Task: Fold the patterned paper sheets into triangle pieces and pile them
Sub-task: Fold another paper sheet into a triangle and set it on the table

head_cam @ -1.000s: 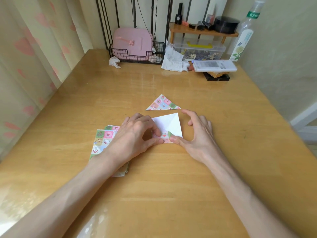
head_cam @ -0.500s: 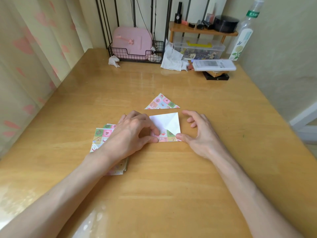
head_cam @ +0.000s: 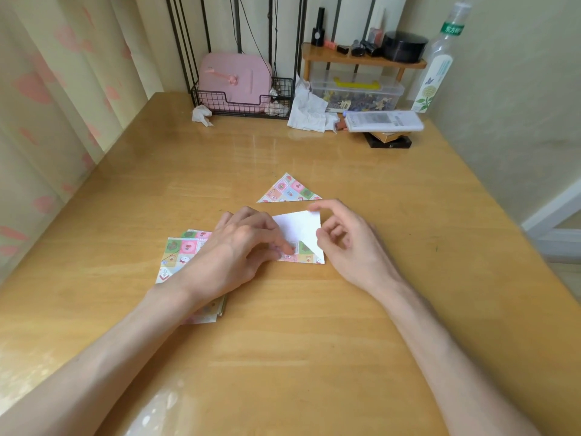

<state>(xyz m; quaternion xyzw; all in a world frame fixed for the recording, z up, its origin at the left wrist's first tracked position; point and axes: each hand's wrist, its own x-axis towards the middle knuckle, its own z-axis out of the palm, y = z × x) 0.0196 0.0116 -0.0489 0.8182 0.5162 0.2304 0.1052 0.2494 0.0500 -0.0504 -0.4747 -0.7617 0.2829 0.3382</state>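
A partly folded sheet (head_cam: 298,229) lies white side up at the middle of the wooden table (head_cam: 314,325), with a patterned strip showing along its near edge. My left hand (head_cam: 239,247) presses its fingertips on the sheet's left part and the patterned strip. My right hand (head_cam: 349,247) hovers at the sheet's right side, index fingertip touching the far right corner and thumb beside the right edge, not pinching. One finished patterned triangle (head_cam: 287,191) lies just beyond. A stack of flat patterned sheets (head_cam: 177,251) sits to the left, partly under my left forearm.
Along the back wall stand a wire basket with a pink case (head_cam: 235,80), crumpled tissues (head_cam: 308,111), a clear storage box (head_cam: 356,92), a small wooden shelf (head_cam: 361,59), a remote (head_cam: 382,121) and a bottle (head_cam: 437,61). A curtain hangs at the left.
My right hand has left the sheet's near right corner, risen, and reached its index finger to the far right corner. My left hand stays pressing the sheet.
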